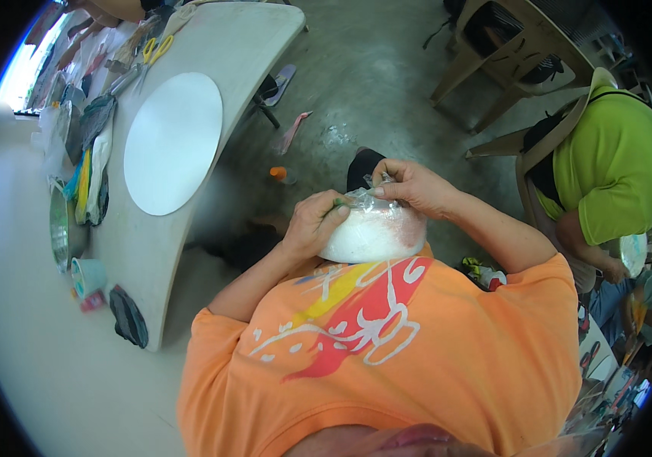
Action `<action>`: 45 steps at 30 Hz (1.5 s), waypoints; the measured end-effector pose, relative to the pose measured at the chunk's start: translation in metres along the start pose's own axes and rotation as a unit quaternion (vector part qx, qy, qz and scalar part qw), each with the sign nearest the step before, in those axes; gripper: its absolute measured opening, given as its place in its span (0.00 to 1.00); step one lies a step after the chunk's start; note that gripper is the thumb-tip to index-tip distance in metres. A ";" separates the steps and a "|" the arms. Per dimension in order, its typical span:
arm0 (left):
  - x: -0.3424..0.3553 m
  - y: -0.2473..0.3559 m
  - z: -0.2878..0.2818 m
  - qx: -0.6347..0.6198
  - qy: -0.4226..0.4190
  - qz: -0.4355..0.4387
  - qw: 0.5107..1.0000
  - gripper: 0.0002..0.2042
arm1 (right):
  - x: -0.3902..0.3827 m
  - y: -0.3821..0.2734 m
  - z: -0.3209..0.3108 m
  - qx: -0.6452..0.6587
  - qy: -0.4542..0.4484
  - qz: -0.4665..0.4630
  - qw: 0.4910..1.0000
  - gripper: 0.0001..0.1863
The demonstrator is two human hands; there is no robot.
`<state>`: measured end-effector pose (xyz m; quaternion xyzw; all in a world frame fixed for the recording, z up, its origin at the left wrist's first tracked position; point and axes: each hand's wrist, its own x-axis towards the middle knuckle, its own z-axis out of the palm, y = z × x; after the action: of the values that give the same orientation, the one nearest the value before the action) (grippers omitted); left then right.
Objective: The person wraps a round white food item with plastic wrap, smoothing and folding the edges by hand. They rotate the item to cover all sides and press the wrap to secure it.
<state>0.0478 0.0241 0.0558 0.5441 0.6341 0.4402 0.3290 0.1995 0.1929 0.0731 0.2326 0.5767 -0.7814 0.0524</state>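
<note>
A rounded white object (pixel 368 236), its kind unclear, rests against the front of my orange shirt, with a reddish tint on its right side. Clear plastic film (pixel 371 199) covers its far edge and bunches up there. My left hand (pixel 314 221) grips the film at the left of that edge, thumb and fingers closed. At the far side my right hand (pixel 411 189) pinches a gathered tuft of the same film. The underside of the white object is hidden.
To the left, a long pale table (pixel 257 38) holds a white disc (pixel 173 145), yellow-handled scissors (pixel 156 52), a light blue cup (pixel 88 276) and piled plastic and cloth. A bottle with an orange cap (pixel 282 175) is on the floor. A person in green (pixel 615 160) sits at right near plastic chairs (pixel 520 53).
</note>
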 end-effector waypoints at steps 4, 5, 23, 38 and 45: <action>-0.003 -0.003 0.003 -0.029 0.017 -0.044 0.998 0.05 | 0.003 0.001 -0.001 -0.007 -0.001 -0.020 1.000 0.07; -0.003 -0.005 0.002 -0.033 0.011 -0.060 0.998 0.06 | 0.005 0.002 -0.003 -0.028 -0.002 -0.032 0.999 0.07; -0.005 -0.027 -0.016 -0.012 -0.086 -0.002 0.996 0.25 | 0.046 0.003 -0.002 -0.228 -0.057 0.067 0.970 0.13; -0.011 -0.042 -0.019 -0.065 -0.081 -0.020 0.994 0.24 | 0.039 0.009 -0.031 0.080 -0.168 0.090 0.978 0.10; -0.016 -0.043 -0.020 -0.030 -0.064 -0.012 0.997 0.29 | 0.037 0.011 -0.023 -0.121 -0.072 0.043 0.989 0.08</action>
<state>0.0157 0.0034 0.0233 0.5531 0.6045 0.4193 0.3909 0.1777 0.2175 0.0431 0.1924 0.6509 -0.7178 0.1551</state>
